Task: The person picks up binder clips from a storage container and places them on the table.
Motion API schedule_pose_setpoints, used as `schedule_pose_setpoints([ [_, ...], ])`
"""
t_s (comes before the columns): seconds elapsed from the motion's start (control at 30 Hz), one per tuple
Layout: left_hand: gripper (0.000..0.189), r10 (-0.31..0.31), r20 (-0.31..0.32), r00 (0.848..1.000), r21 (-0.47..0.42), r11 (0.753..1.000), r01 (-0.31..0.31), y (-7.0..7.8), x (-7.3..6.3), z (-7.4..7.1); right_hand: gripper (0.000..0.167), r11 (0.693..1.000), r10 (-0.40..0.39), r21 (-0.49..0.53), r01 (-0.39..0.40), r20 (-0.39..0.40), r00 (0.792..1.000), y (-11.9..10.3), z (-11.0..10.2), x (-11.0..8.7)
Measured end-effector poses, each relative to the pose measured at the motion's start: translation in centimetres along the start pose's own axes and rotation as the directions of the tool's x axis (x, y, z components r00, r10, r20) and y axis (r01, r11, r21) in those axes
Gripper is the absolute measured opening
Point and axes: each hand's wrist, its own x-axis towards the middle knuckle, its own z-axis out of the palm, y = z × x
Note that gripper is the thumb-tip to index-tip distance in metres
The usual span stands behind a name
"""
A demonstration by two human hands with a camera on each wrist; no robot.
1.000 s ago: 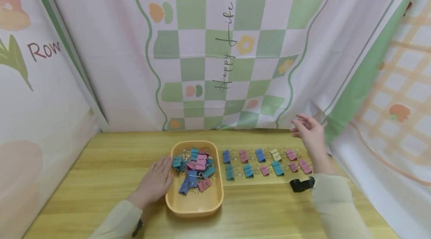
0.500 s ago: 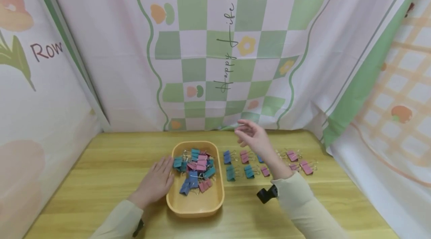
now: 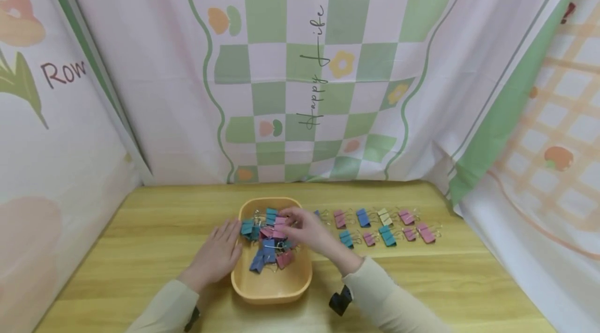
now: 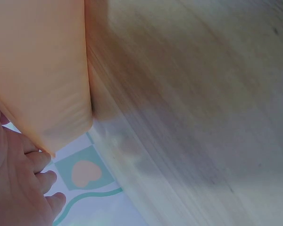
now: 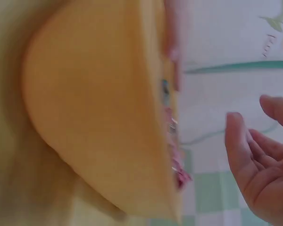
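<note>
Head view: two pale sleeves [image 3: 166,304] come in from the bottom edge over a wooden table [image 3: 140,249], a small black device [image 3: 340,300] at the right cuff. Just beyond is a yellow-orange tray [image 3: 272,288], its near end bare, the rest heaped with blue, teal and pink binder clips [image 3: 269,250]. At its left, the left hand [image 3: 216,256] lies with fingers extended against the tray's side, gripping nothing. The right hand [image 3: 307,229] reaches over the tray's right rim, close to a pink clip [image 3: 279,226] on the heap; the right wrist view shows its thumb and fingers apart, loosely bent, with nothing between them. Right of the tray, loose clips [image 3: 387,236] lie in two rows, the nearer teal and pink, the farther blue, pink and yellow. At the back hangs a green-and-white checked curtain [image 3: 265,17] lettered "Happy Life".
</note>
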Motion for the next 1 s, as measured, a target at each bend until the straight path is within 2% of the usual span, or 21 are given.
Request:
schedule_pose_setpoints([
  [0.07, 0.054, 0.0, 0.0, 1.0, 0.0, 1.0, 0.0, 0.0, 0.0, 0.0, 0.036, 1.0, -0.001, -0.014, 0.002, 0.06, 0.998, 0.4, 0.9, 0.0],
  [0.17, 0.054, 0.001, -0.001, 1.0, -0.006, 1.0, -0.001, -0.1, 0.0, 0.1, 0.035, 0.999, 0.043, 0.009, -0.045, 0.14, 0.989, 1.0, 2.1, -0.1],
  [0.33, 0.054, 0.008, -0.016, 1.0, -0.017, 1.0, -0.009, -0.1, 0.0, 0.1, 0.031, 0.991, 0.128, 0.014, -0.133, 0.203, 0.971, 1.5, 3.5, -0.1],
  [0.67, 0.053, 0.012, -0.022, 1.0, -0.012, 1.0, -0.012, 0.2, -0.2, -0.1, 0.02, 0.979, 0.195, 0.019, -0.205, 0.227, 0.954, 2.2, 4.9, 0.1],
  [0.83, 0.053, 0.002, -0.017, 1.0, -0.019, 1.0, -0.003, 0.4, -0.1, -0.3, 0.008, 0.983, 0.18, 0.01, -0.186, 0.205, 0.962, 2.4, 5.4, 0.1],
  [1.0, 0.053, 0.007, -0.026, 1.0, -0.016, 1.0, -0.007, 0.3, -0.1, -0.2, 0.006, 0.986, 0.161, 0.007, -0.165, 0.176, 0.971, 2.3, 5.8, -0.1],
])
